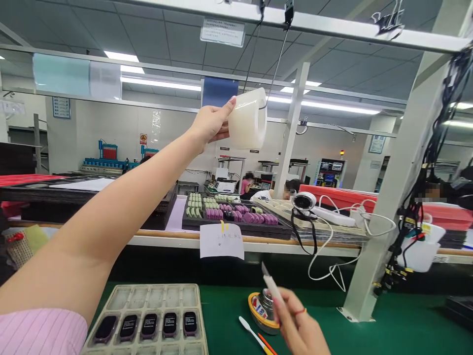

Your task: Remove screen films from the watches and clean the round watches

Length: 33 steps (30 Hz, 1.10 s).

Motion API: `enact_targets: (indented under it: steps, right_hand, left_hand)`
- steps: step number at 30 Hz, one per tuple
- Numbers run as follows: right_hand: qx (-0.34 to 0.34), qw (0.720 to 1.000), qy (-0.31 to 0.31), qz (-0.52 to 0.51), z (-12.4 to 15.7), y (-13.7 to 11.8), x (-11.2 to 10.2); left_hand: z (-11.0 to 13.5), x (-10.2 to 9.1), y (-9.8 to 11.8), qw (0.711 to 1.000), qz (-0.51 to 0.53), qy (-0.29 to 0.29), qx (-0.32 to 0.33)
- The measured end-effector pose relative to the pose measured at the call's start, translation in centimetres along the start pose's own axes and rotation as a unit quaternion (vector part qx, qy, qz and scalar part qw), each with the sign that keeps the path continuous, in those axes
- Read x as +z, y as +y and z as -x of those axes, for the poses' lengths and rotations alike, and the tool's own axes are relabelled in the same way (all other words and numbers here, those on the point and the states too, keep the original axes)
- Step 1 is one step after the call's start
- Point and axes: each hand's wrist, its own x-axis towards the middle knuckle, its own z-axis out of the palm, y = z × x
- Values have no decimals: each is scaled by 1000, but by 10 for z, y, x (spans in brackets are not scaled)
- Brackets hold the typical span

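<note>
My left hand (212, 123) is raised high with the arm stretched out. Its thumb and fingers pinch the near side of a roll of translucent film (242, 121), which hangs from wires on the overhead rail. Low at the right, my right hand (299, 323) is wrapped around a white-handled knife (273, 288) whose blade points up. Just behind that hand sits a round container with a yellow rim (258, 318), partly hidden by it. A toothbrush (252, 333) lies beside it on the green mat (225, 301). Below my left arm, a tray (144, 291) holds several smartwatches (150, 325).
A shelf behind the mat carries a black tray (236, 229) of green and purple pieces, a webcam (303, 201) and white cables (328, 241). A white paper (221, 241) hangs from its edge. A metal post (391, 197) with bundled cables rises at the right. People sit farther back.
</note>
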Motion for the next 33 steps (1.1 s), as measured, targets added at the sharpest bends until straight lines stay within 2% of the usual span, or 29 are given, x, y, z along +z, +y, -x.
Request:
enact_targets:
  steps: [1, 3, 8, 11, 13, 17, 21, 24, 27, 30, 33]
  right_hand:
    - [-37, 999, 3, -3, -14, -20, -6]
    - [-115, 992, 59, -11, -44, -61, -16]
    - [-181, 976, 116, -27, -114, -159, -27]
    - [-258, 941, 216, -19, -153, -202, -27]
    - [-281, 931, 234, -12, -176, -221, -26]
    - [-278, 946, 133, -97, -204, -237, -19]
    - [-294, 930, 79, -208, -205, -241, -11]
    - [-313, 910, 82, -261, -203, -245, -6]
    - [-307, 904, 102, -279, -206, -247, -1]
    - [-304, 905, 127, -270, -213, -247, 2]
    - [-334, 904, 139, -228, -219, -243, 3]
  left_hand:
    - [2, 0, 0, 1000, -1, -4, -1]
    - [6, 0, 1, 1000, 0, -14, 3]
    - [18, 5, -1, 998, -3, -55, 28]
    - [20, 8, -2, 997, 8, -64, 36]
    - [22, 9, -3, 996, 23, -72, 39]
    - [24, 5, -6, 992, 64, -94, 54]
    - [26, -4, -15, 983, 85, -128, 102]
    - [26, -5, -21, 975, 94, -141, 143]
    - [25, -2, -24, 973, 93, -128, 166]
    - [25, 2, -26, 976, 97, -101, 170]
    - [25, 7, -29, 977, 108, -70, 170]
